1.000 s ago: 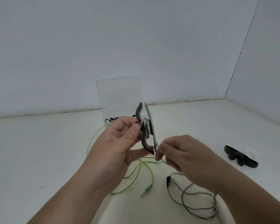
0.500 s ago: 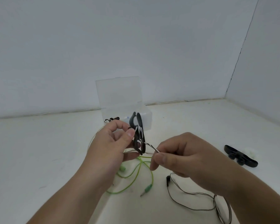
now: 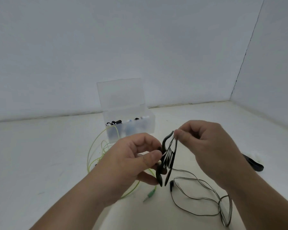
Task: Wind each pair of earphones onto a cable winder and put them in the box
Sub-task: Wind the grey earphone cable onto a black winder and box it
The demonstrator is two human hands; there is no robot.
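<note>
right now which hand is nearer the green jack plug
Left. The left hand, holding the winder, sits just above the green jack plug; the right hand is higher and further right, pinching the cable.

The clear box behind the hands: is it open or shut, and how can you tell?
Open. The clear box has its lid standing upright at the back, and dark and white items show inside.

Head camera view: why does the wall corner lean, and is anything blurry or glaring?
Head view: the wide lens tilts the wall seam; light is soft and even, no glare, only faint shadows; the right hand and cable winder look slightly smeared.
</note>
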